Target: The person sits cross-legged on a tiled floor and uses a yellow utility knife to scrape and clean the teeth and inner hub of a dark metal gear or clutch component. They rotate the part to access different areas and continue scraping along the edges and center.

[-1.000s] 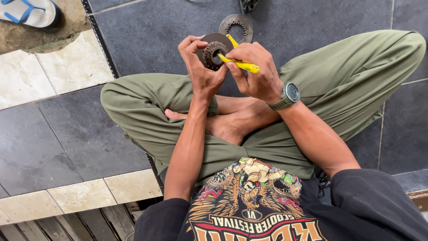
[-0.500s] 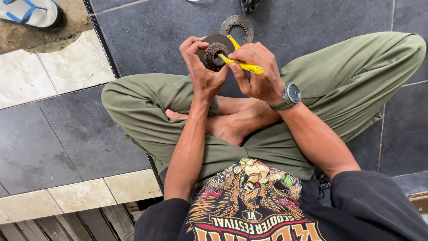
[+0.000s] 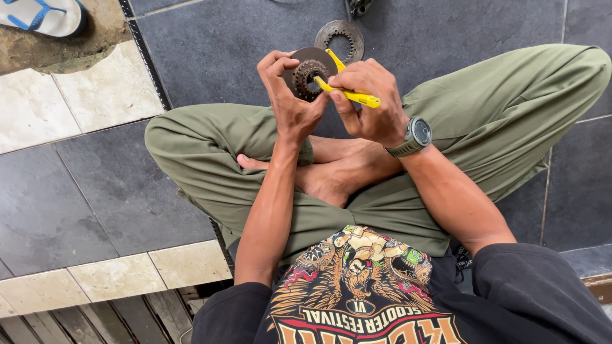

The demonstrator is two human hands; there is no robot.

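Rusty toothed disc (image 3: 309, 71) sits upright in the left hand (image 3: 288, 95), its fingers (image 3: 273, 67) curled around the rim, held above the crossed legs. Right hand (image 3: 370, 102) pinches a yellow tool (image 3: 347, 94), tip poked into the disc's centre (a second ring (image 3: 342, 37) lies on the dark floor tiles (image 3: 217, 51) just beyond).

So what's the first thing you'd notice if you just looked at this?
Top middle, the left hand holds up a round, dark, toothed metal part while the right hand pokes a yellow tool into its centre. Just beyond it, a flat toothed ring lies on the dark floor tiles, and a blue-and-white sandal sits in the top left corner.
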